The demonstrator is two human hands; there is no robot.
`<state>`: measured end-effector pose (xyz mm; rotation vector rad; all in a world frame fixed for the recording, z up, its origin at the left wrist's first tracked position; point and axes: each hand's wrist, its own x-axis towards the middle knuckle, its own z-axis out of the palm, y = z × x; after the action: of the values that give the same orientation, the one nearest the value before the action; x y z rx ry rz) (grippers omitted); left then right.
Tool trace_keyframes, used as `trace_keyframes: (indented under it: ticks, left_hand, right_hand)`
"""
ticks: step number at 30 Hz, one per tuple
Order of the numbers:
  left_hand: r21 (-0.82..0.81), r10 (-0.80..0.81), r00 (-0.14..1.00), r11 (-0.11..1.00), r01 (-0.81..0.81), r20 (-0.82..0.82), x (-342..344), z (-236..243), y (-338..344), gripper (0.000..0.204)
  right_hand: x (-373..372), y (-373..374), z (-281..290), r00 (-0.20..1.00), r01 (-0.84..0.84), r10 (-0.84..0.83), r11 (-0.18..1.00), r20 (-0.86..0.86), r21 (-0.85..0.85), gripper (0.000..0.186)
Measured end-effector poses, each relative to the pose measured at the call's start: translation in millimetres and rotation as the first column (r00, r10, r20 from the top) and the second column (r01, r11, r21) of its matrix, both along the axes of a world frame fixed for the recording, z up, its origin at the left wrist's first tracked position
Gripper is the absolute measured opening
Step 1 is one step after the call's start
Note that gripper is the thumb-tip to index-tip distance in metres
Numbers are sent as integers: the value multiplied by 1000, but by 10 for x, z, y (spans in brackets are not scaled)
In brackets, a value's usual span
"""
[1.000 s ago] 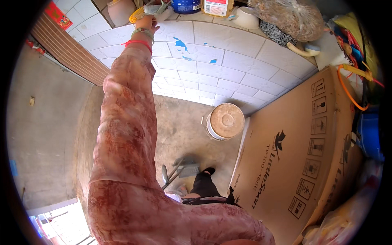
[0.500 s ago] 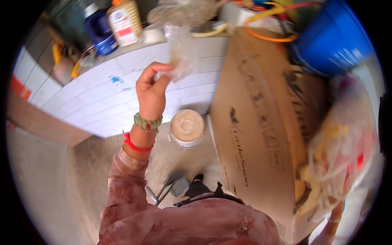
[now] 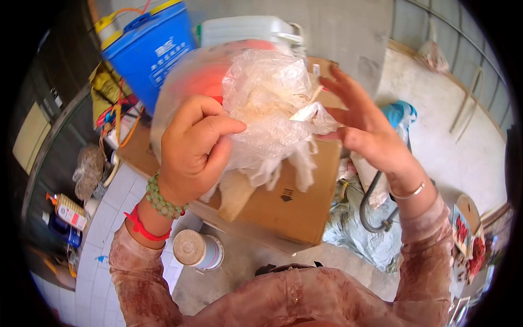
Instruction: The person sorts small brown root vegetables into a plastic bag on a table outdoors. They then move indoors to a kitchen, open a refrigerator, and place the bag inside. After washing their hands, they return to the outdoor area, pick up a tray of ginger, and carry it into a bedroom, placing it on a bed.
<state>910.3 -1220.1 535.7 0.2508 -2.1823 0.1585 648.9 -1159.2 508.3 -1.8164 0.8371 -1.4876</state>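
**Both hands raised on a crumpled clear bag**

Head view: I see my two hands up in the centre of the frame, working a crumpled clear plastic bag (image 3: 272, 109). My left hand (image 3: 193, 147) sits centre-left, fingers curled and thumb pressed in, pinching the bag's left side. A green bead bracelet (image 3: 160, 199) and a red band (image 3: 143, 229) ring that wrist. My right hand (image 3: 365, 128) is right of centre, fingers spread and open; its thumb and palm edge meet the bag's right side, though I cannot tell how firmly it grips. A thin metal bangle (image 3: 408, 192) is on that wrist.

The bag fills the upper centre of the frame, between the hands, held up in the air above a brown cardboard box (image 3: 297, 204). Some pale, tan material shows through the film; what it is I cannot tell.

Behind the bag, in the upper left, stands a blue container (image 3: 147, 54) with a yellow rim, and just right of it a white plastic jug (image 3: 245, 30). At lower left, a round tin (image 3: 197, 249) with a tan lid stands on the floor, beside white tiles (image 3: 103, 272). Bottles (image 3: 65, 218) sit at the far left edge. Right of the box, crumpled grey sheeting (image 3: 359, 240) lies on the concrete floor (image 3: 463, 136) with a bent metal tube (image 3: 368, 204) on it.
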Motion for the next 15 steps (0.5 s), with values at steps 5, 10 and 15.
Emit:
trace_keyframes:
  ticks: [5, 10, 15]
  left_hand:
    - [-37, -134, 983, 990, 139, 130, -1118, -124, 213, 21]
    - [145, -202, 953, 974, 172, 224, -1634, -329, 197, 15]
    - [434, -412, 870, 859, 273, 269, -2173, -427, 227, 31]
  right_hand:
    - [-552, 176, -345, 908, -21, -99, 960, 407, 280, 29]
    - [-1294, 706, -777, 793, 191, -343, 925, 503, 328, 13]
    - [-1496, 1092, -1081, 709, 407, -511, 859, 486, 310, 8]
